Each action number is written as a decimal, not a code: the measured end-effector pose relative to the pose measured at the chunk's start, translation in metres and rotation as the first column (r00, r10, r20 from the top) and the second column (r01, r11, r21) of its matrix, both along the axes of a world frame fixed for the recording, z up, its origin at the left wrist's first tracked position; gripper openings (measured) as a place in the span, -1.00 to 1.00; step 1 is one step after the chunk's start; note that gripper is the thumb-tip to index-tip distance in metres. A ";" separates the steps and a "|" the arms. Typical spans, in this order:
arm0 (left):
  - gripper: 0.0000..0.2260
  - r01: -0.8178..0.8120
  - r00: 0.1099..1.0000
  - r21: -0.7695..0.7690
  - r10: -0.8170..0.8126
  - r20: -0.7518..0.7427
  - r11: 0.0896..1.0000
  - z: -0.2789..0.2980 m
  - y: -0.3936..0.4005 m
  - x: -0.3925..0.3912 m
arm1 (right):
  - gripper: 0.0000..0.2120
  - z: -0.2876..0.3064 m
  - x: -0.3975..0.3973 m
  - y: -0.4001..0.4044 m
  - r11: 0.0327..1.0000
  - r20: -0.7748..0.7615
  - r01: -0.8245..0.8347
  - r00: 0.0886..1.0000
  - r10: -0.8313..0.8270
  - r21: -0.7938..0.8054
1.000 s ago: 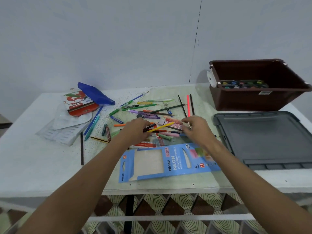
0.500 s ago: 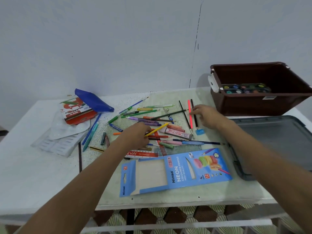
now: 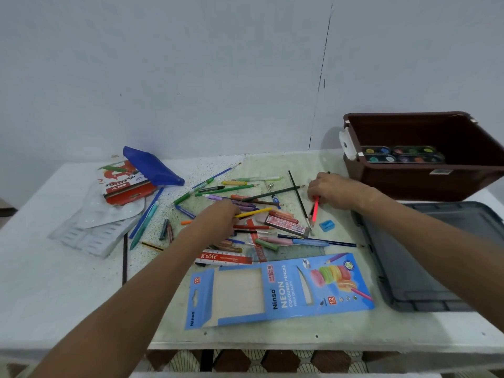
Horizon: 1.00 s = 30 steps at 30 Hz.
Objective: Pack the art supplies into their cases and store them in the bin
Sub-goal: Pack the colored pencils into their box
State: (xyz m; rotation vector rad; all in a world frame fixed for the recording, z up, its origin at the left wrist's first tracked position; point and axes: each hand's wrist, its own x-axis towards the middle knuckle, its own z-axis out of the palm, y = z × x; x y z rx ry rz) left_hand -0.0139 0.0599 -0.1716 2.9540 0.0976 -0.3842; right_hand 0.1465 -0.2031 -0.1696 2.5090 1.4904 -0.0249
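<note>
The right hand (image 3: pixel 336 190) has its fingers curled round a neon pink pencil (image 3: pixel 315 211), tip pointing down toward the table (image 3: pixel 54 282); a dark pencil seems caught in the same grasp, though this cannot be confirmed. The left hand (image 3: pixel 218 219) lies over the middle of the scattered pencils and grips a yellow pencil (image 3: pixel 253 212). Judgement: both hands are gathering pencils into a bundle, since the blue carton (image 3: pixel 281 290) lies flat and open just in front of the pile, ready to take them.

Carton print reads "Ninso NEON COLOURED PENCILS", with "12" on flap and front. A red ruler (image 3: pixel 223 258) beside it shows "g'soft". At far left, a red-and-white box (image 3: pixel 122 181) reads "OIL PASTELS", half under a blue pouch (image 3: pixel 152 167).

The brown bin (image 3: pixel 425 181) stands at the far right corner, a paint set (image 3: pixel 401 154) already inside. Its grey lid (image 3: pixel 436 257) lies flat in front, presumably left off until packing ends. A blue sharpener (image 3: pixel 325 225) sits loose near the right hand.
</note>
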 end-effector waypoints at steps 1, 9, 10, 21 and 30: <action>-0.87 -0.020 1.000 -0.022 0.020 0.007 1.000 0.004 -0.002 0.000 | -0.87 0.000 -0.001 0.001 1.000 0.015 -0.006 1.000 0.006 -0.015; -0.83 -0.194 0.895 -0.411 0.333 0.297 0.891 0.042 0.006 -0.022 | -0.78 -0.004 -0.002 0.000 0.991 0.019 0.003 1.000 -0.006 0.134; -0.84 -0.196 0.858 -0.518 0.401 0.320 0.833 0.048 0.006 -0.027 | -0.78 -0.003 -0.003 0.000 0.976 -0.020 0.038 0.999 -0.035 0.214; -0.76 -0.283 0.685 -0.959 0.703 -0.191 0.016 0.022 -0.043 -0.097 | -0.80 0.044 -0.116 0.033 0.698 -0.422 0.410 0.891 -0.168 0.587; -0.88 -0.319 0.421 -0.926 0.846 -0.328 -0.201 -0.020 -0.067 -0.133 | -0.92 0.010 -0.180 0.036 0.726 -0.896 0.669 0.406 -0.180 0.158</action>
